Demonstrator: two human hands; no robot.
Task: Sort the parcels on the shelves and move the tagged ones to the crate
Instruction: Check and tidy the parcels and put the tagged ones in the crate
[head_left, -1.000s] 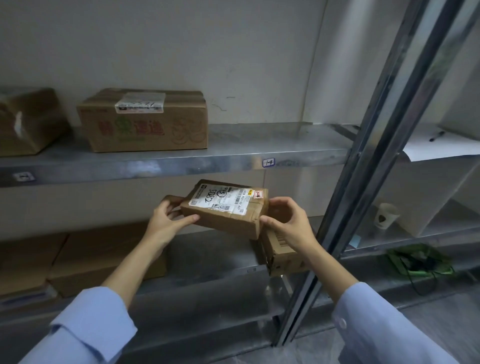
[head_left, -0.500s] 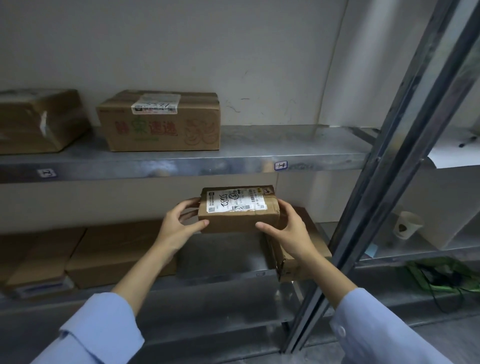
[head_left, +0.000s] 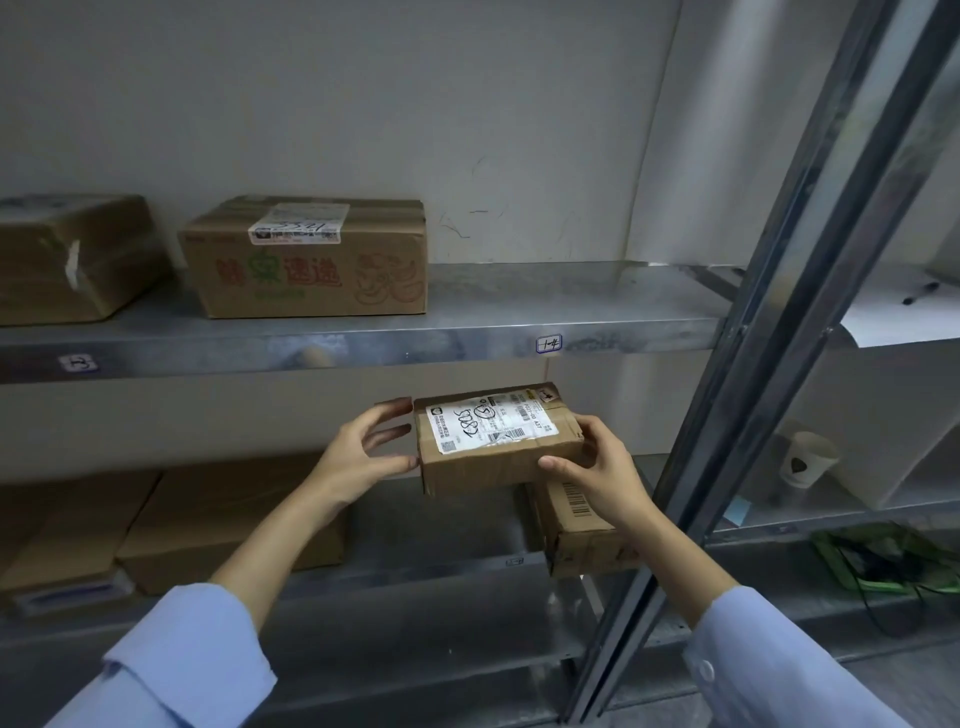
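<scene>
1. While both hands hold the parcel (head_left: 498, 441) up, the step in hand looks like checking its marks to judge whether it counts as tagged. Tipping the top face toward the eyes and holding both ends firmly should make that easy.
2. Left hand (head_left: 358, 457) pinches the 9 o'clock end between thumb and fingertips. Right hand (head_left: 602, 473) has its fingers curled round the 3 o'clock end, thumb on the front face.
3. Parcel hangs in the air below the upper shelf (head_left: 571, 306) and above the lower shelf (head_left: 441, 525), with another box (head_left: 582, 525) at its 5 o'clock.
4. It is a small, flat, brown carton, taped and slightly crumpled. A white label (head_left: 491, 426) with handwritten numbers covers the top, and a small sticker (head_left: 546, 396) sits at the 1 o'clock corner.
5. No crate shows.
</scene>
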